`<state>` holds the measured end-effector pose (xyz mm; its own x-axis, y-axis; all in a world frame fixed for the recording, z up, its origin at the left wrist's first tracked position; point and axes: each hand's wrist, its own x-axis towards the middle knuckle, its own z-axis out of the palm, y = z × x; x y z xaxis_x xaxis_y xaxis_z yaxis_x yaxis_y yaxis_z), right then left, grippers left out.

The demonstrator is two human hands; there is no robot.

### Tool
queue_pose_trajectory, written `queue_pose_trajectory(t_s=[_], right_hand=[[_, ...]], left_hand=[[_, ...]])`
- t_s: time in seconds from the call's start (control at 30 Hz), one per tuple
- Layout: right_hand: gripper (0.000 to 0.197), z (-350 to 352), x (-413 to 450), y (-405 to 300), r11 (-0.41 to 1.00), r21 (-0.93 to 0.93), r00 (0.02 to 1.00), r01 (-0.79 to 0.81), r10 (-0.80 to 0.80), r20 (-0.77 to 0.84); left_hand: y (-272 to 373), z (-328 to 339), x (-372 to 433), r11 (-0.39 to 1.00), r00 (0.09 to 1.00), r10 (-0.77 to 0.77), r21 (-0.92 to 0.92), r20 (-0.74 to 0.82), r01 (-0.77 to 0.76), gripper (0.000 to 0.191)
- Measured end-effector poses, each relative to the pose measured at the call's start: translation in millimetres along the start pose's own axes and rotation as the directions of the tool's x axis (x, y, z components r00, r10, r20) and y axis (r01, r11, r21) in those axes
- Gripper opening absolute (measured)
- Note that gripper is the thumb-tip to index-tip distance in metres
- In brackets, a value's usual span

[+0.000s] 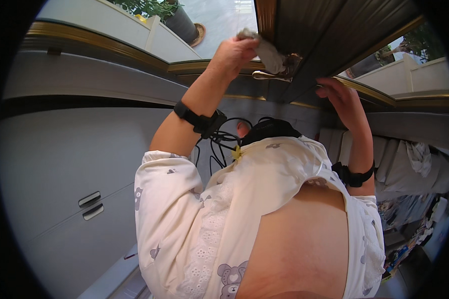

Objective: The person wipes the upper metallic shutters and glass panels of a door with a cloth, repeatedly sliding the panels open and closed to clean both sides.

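Note:
A crumpled light cloth (269, 56) is gripped in my left hand (237, 54), which is raised at the top centre. The cloth hangs down to the right, against the door's metal handle fitting (292, 61); its shiny lever (271, 76) points left just below. My right hand (336, 91) is lifted at the right with its fingers spread a little, near the gold-trimmed edge of the dark door (310, 37). It holds nothing that I can see. Whether its fingertips touch the door, I cannot tell. Both arms wear black straps.
Glass panes show potted plants (181, 22) outside. A pale cabinet (71, 157) with two recessed handles stands at the left. Black cables (219, 144) loop near my feet. To the right are a grey cushioned sofa (408, 175) and piled fabric items.

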<state>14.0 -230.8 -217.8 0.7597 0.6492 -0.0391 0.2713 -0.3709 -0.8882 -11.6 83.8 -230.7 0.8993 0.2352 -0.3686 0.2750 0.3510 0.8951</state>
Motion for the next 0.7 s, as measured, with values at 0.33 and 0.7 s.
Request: queue_pose_trajectory(t_s=[0.33,0.7], right_hand=[[0.029,8,11,-19,0.999,-0.025,0.998,-0.032,0.033,0.048],[0.029,3,12,-18,0.992,-0.113,0.997,-0.061,0.065,0.029]], left_hand=[[38,-53,-39,0.892,0.880,0.447,0.014,-0.160,-0.451,0.022],[-103,-284,34,0.933,0.483,0.275,0.108,-0.832,-0.344,0.031]])
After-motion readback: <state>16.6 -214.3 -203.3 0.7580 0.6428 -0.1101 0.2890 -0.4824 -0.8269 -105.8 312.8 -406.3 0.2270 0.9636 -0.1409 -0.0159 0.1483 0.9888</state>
